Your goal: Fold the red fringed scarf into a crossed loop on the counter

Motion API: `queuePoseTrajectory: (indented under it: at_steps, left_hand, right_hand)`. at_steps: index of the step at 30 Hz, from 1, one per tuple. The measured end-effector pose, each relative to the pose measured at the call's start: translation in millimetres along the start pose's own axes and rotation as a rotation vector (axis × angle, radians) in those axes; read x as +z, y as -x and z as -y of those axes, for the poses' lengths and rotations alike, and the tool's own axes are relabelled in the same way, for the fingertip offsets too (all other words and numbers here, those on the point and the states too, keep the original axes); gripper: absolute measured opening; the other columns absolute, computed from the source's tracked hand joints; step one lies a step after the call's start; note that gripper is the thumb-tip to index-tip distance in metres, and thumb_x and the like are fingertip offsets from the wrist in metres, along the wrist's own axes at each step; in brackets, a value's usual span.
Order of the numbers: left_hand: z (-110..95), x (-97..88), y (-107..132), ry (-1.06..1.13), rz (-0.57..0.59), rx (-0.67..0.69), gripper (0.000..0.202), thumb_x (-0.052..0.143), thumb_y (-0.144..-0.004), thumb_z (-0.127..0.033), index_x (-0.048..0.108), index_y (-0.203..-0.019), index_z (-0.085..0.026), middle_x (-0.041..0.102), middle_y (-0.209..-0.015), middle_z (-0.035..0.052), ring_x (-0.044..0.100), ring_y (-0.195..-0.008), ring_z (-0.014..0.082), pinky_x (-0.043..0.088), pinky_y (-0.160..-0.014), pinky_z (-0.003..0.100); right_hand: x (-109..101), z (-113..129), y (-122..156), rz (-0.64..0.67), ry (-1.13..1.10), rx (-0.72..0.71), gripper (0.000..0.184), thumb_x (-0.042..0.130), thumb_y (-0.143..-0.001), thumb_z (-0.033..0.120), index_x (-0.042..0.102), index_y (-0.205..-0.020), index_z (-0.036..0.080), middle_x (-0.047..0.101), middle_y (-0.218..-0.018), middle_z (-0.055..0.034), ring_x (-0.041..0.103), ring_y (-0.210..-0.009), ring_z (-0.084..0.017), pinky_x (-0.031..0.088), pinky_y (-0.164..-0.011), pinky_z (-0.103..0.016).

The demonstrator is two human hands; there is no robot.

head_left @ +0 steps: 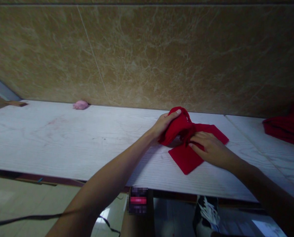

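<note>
A red cloth piece [185, 161] lies partly raised on the white wood-grain table [63, 141]. Its left end curves up in a loop with a dark, ruffled edge, while two flat pointed ends spread to the right and toward the front edge. My left hand [161, 125] is closed round the raised loop, thumb on top. At the bunched middle, my right hand [208, 148] has its thumb and fingers closed on the cloth. The inside of the loop is mostly in shadow, and I cannot tell what article the cloth is.
Folded red cloth [285, 128] lies at the table's right end. A small pink lump [80, 105] and a brown block [17, 103] sit along the back left. Behind the table rises a marbled wall [147, 56]. Below the front edge are a shoe [206, 212] and a dark strap [28, 217].
</note>
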State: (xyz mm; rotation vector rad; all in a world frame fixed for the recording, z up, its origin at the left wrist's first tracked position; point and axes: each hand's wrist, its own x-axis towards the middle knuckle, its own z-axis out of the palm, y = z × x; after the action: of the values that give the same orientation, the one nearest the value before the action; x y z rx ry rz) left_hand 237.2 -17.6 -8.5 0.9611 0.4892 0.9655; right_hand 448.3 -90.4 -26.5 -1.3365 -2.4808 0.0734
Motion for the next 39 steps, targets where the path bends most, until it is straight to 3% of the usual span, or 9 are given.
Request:
queuePoseTrajectory:
  at_steps: [4,9,13,18,22,29,39]
  left_hand:
    - [7.7,0.3,3.7,-0.037,0.060,-0.055,0.053,0.085,-0.072,-0.060,0.067,-0.088,-0.013,0.069,-0.074,0.0038,0.060,-0.062,0.0118,0.045,-0.059,0.024]
    - [17.7,-1.0,4.4,-0.172,0.095,-0.144,0.054,0.084,-0.071,-0.063,0.067,-0.083,-0.013,0.069,-0.074,0.0041,0.059,-0.063,0.0120,0.043,-0.060,0.024]
    - [22.1,-3.2,4.4,-0.259,0.114,-0.169,0.054,0.083,-0.073,-0.063,0.071,-0.092,-0.013,0.073,-0.084,0.0065,0.063,-0.071,0.0138,0.046,-0.065,0.026]
    - [25.9,-4.1,5.1,-0.345,0.166,-0.159,0.054,0.081,-0.076,-0.061,0.073,-0.099,-0.013,0.074,-0.091,0.0074,0.064,-0.075,0.0146,0.047,-0.069,0.027]
    - [28.6,-3.7,3.5,-0.434,0.236,-0.113,0.049,0.076,-0.082,-0.059,0.074,-0.103,-0.014,0.075,-0.096,0.0069,0.065,-0.080,0.0151,0.049,-0.074,0.028]
    - [29.9,-1.3,3.9,-0.529,0.283,-0.057,0.039,0.072,-0.088,-0.053,0.075,-0.101,-0.016,0.076,-0.100,0.0074,0.066,-0.085,0.0170,0.050,-0.081,0.030]
    - [29.2,-1.8,3.6,-0.581,0.292,-0.021,0.046,0.069,-0.088,-0.056,0.074,-0.105,-0.014,0.076,-0.105,0.0088,0.066,-0.091,0.0188,0.050,-0.085,0.032]
  right_hand:
    - [-13.9,1.6,10.9,-0.033,-0.069,0.059,0.030,0.047,-0.097,0.039,0.072,-0.098,0.022,0.072,-0.105,-0.0106,0.063,-0.103,-0.030,0.048,-0.094,-0.049]
    - [-28.3,5.5,39.0,0.086,-0.216,0.198,0.031,0.056,-0.092,0.052,0.070,-0.084,0.025,0.069,-0.084,-0.0063,0.063,-0.075,-0.023,0.050,-0.068,-0.038]
    - [-21.4,2.7,60.1,0.141,-0.260,0.135,0.032,0.064,-0.087,0.057,0.070,-0.088,0.026,0.070,-0.092,-0.0075,0.065,-0.080,-0.024,0.052,-0.072,-0.038]
    - [-9.4,1.8,68.7,0.046,-0.188,0.044,0.026,0.065,-0.091,0.048,0.072,-0.104,0.027,0.071,-0.104,-0.0090,0.067,-0.093,-0.028,0.053,-0.083,-0.043]
    - [-5.7,10.3,65.8,-0.034,-0.061,-0.037,0.021,0.057,-0.096,0.037,0.071,-0.104,0.025,0.072,-0.105,-0.0096,0.068,-0.095,-0.028,0.051,-0.082,-0.042]
    - [-4.2,22.5,57.1,-0.094,0.085,-0.055,0.016,0.053,-0.097,0.031,0.067,-0.098,0.023,0.071,-0.093,-0.0081,0.066,-0.081,-0.024,0.045,-0.073,-0.037]
    - [-7.4,27.9,52.5,-0.313,0.209,-0.109,0.024,0.052,-0.101,0.029,0.051,-0.078,0.022,0.056,-0.069,0.0002,0.053,-0.059,-0.016,0.035,-0.060,-0.031]
